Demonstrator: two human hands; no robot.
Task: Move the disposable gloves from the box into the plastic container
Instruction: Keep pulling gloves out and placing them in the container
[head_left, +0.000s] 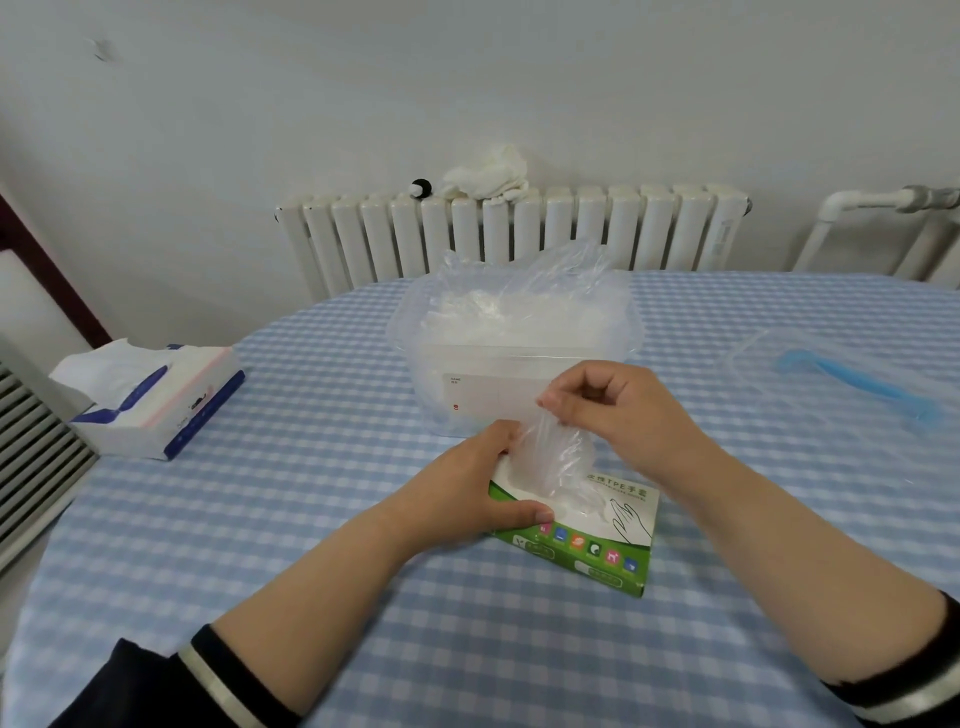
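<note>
A green and white glove box (597, 545) lies flat on the checked tablecloth in front of me. My left hand (483, 483) grips the box's left end, thumb across its top. My right hand (618, 410) pinches a clear disposable glove (556, 457) that rises out of the box's opening. Just behind stands the clear plastic container (467, 395), with several crumpled clear gloves (524, 306) piled in it and sticking up above its rim.
A tissue pack (156, 400) sits at the table's left edge. The container's clear lid with a blue clip (852, 384) lies at the right. A white radiator (519, 234) with a cloth on top stands against the wall behind the table.
</note>
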